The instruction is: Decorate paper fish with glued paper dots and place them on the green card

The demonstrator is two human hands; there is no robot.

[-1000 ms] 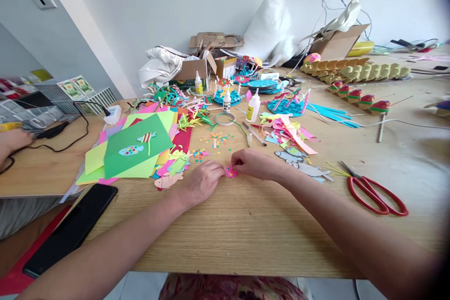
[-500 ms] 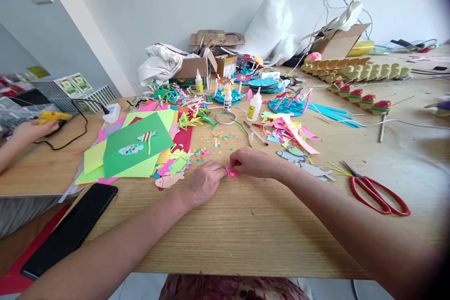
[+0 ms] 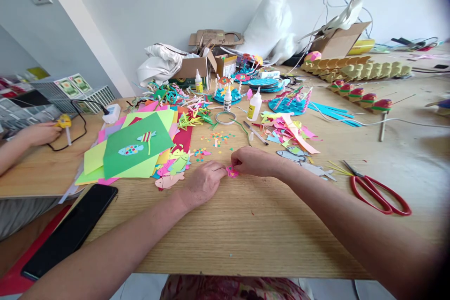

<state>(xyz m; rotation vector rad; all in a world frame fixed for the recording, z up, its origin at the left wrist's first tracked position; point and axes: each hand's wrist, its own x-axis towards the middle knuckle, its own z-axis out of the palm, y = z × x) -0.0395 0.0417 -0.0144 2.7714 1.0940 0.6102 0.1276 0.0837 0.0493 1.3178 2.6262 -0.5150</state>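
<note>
A small pink paper cutout (image 3: 232, 172) with bits of other colours on it lies on the table between my two hands. My left hand (image 3: 208, 181) is closed, its fingertips holding the cutout's left edge. From the right, my right hand (image 3: 256, 160) is closed in a pinch over the cutout's upper right; whatever its fingertips grip is hidden. Just beyond are tiny coloured paper dots (image 3: 218, 138) and a second cluster of dots (image 3: 201, 153). Cut-out paper fish (image 3: 169, 180) lie left of my left hand, and grey paper fish (image 3: 314, 169) lie beyond my right forearm.
Red-handled scissors (image 3: 381, 194) lie at right. Coloured paper sheets (image 3: 116, 150) and a black phone (image 3: 70, 229) are at left. Glue bottles (image 3: 253, 105), a tape ring (image 3: 225, 118), a pen (image 3: 256, 133) and paper scraps (image 3: 286, 131) stand or lie farther back. Another person's hand (image 3: 44, 133) holds a yellow glue gun (image 3: 64, 122).
At far left, the other person's hand has turned the glue gun, whose front now points toward the camera with a pale stick below. My hands stay at the pink cutout, nearly still.
</note>
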